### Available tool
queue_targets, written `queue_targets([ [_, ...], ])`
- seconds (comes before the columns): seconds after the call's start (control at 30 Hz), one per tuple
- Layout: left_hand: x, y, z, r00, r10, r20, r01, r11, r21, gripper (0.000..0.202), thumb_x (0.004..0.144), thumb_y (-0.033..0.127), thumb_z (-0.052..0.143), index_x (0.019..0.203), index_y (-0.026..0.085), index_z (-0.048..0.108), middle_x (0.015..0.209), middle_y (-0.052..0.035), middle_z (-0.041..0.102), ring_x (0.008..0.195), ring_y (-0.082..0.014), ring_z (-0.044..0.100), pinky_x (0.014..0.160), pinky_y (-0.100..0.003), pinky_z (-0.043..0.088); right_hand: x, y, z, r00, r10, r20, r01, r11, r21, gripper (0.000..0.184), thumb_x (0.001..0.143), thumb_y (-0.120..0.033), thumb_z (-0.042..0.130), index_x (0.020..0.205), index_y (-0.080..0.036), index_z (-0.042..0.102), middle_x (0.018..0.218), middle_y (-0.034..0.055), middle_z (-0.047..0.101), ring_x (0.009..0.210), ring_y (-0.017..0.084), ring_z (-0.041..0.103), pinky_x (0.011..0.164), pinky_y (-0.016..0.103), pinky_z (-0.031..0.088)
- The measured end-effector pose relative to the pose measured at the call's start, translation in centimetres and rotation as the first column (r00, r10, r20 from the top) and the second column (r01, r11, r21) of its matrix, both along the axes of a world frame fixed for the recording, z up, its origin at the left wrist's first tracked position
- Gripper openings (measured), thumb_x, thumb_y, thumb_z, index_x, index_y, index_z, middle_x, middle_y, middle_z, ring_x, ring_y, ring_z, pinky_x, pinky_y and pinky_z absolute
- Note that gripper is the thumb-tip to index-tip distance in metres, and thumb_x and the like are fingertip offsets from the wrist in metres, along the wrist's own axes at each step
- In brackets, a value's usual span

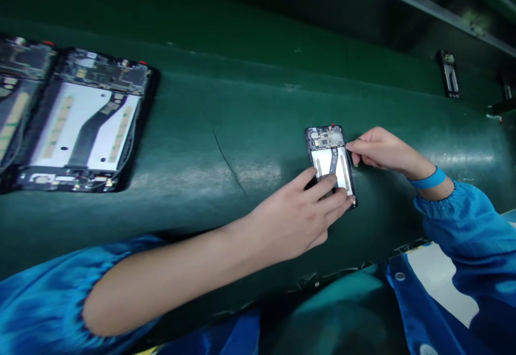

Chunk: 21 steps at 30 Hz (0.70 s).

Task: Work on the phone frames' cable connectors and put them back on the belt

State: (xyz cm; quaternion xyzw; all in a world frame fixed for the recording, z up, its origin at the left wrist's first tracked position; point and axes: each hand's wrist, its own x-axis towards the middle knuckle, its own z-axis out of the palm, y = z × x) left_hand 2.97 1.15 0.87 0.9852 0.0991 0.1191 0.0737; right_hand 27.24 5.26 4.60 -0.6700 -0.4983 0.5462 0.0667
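An opened phone (pixel 322 153) lies on the green mat, its circuit board at the far end and a white panel with a dark ribbon cable below. My left hand (pixel 300 212) holds it by the lower half, fingers curled across the white panel and covering part of it. At the phone's upper right edge, my right hand (pixel 377 148) pinches with thumb and forefinger. Whatever sits between those fingertips is too small to make out; a thin dark line runs along the phone's edge below them. A blue band (pixel 429 179) circles my right wrist.
Two larger-looking opened phones, one whole (pixel 105 124) and one cut by the frame (pixel 18 108), lie side by side at left. Another opened phone (pixel 450 75) rests at far right. The green mat (pixel 193 113) has a dark curved mark; a metal rail (pixel 419 3) crosses the back.
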Motion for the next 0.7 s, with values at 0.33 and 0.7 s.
queue_targets([
  [0.33, 0.06, 0.08, 0.09, 1.000, 0.001, -0.004, -0.001, 1.000, -0.019, 0.051, 0.092, 0.041, 0.066, 0.139, 0.024, 0.064, 0.131, -0.0057, 0.070, 0.123, -0.0305, 0.057, 0.109, -0.046, 0.037, 0.10, 0.35, 0.00, 0.999, -0.005, -0.035, 0.004, 0.999, -0.038, 0.038, 0.096, -0.024, 0.059, 0.060, -0.015, 0.066, 0.037, -0.0057, 0.042, 0.032, 0.005, 0.031, 0.034, 0.021, 0.019],
  [0.7, 0.01, 0.26, 0.09, 1.000, 0.004, 0.003, -0.004, 1.000, -0.023, 0.048, 0.091, 0.038, 0.065, 0.137, 0.024, 0.065, 0.132, -0.0034, 0.070, 0.124, -0.0309, 0.056, 0.111, -0.048, 0.036, 0.00, -0.23, 0.39, 0.989, 0.144, -0.030, -0.146, 0.988, -0.050, 0.039, 0.092, -0.024, 0.059, 0.054, -0.015, 0.062, 0.036, -0.0061, 0.040, 0.036, 0.005, 0.029, 0.039, 0.022, 0.020],
])
